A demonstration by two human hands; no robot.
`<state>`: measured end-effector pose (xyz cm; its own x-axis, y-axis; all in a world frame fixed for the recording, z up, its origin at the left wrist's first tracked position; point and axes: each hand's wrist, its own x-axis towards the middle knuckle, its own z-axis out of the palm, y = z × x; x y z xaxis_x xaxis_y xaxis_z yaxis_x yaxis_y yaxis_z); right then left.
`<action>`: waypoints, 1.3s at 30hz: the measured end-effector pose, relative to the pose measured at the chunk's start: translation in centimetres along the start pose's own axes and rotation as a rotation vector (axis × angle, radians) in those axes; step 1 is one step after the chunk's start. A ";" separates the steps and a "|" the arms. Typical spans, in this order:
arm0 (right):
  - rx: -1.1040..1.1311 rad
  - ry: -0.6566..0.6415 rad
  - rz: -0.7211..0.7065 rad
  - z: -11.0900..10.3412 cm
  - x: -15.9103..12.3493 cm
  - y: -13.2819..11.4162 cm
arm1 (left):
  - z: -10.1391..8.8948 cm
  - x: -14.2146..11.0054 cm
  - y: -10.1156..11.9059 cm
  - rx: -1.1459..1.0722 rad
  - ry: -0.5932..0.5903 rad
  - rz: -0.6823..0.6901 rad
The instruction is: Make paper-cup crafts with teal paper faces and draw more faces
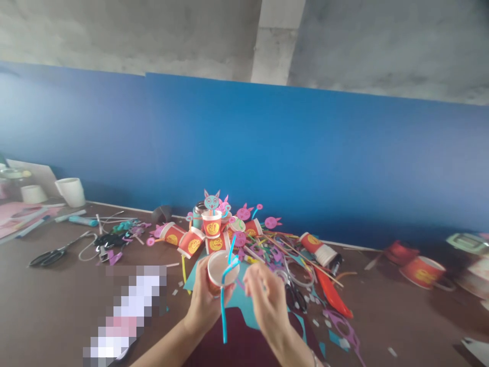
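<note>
My left hand (pixel 204 300) is wrapped around a red and white paper cup (pixel 218 269), its open top facing me. Bright blue straws (pixel 224 316) are at the cup: one piece rises above the rim, and another bends at the right rim and hangs down the front. Just right of the cup is my right hand (pixel 265 295), its fingers curled in and slightly blurred; whatever they may hold is hidden. Beneath both hands lies a light blue sheet (pixel 244 308). Behind them, a red cup (pixel 211 224) bears a blue cat-face cutout (pixel 211 200).
Several more red cups (pixel 191 242) with pink cutouts sit behind. To the right are black-handled scissors (pixel 295 296), a red pouch-like piece (pixel 332 293) and paper scraps. Other scissors (pixel 51 257) and a white mug (pixel 71 192) are on the left. A blue panel (pixel 244 142) stands behind the table.
</note>
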<state>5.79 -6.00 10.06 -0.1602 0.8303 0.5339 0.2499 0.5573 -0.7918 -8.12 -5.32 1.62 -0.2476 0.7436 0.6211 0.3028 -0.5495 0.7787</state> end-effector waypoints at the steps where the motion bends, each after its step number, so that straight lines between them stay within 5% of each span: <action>1: 0.084 0.061 0.176 -0.2 0.5 0.7 | 0.0 0.0 0.0 0.034 -0.010 0.042; 5: 0.372 0.064 0.537 -0.8 2.2 3.6 | 0.0 -0.4 0.3 0.089 -0.117 0.239; 11: 0.693 0.043 0.567 -1.1 2.6 4.0 | -0.2 -0.5 0.3 0.141 -0.291 0.330; 17: 0.566 0.013 0.495 -1.2 2.6 3.1 | -0.1 -0.4 -0.5 0.315 -0.271 0.291; 22: 0.402 0.068 0.615 -1.2 2.8 3.8 | -0.2 -0.5 -0.5 0.277 -0.309 0.334; 32: 0.498 0.045 0.555 -1.6 2.7 3.4 | -0.3 -0.9 -0.6 0.256 -0.395 0.365; 39: 0.189 -0.277 0.521 -2.6 2.8 2.4 | -0.1 -0.8 -1.1 0.419 -0.229 0.341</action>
<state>8.37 -2.38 10.44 -0.3108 0.9504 -0.0140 0.1926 0.0486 -0.9801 -8.33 -5.35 0.33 0.1185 0.6401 0.7591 0.6801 -0.6094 0.4077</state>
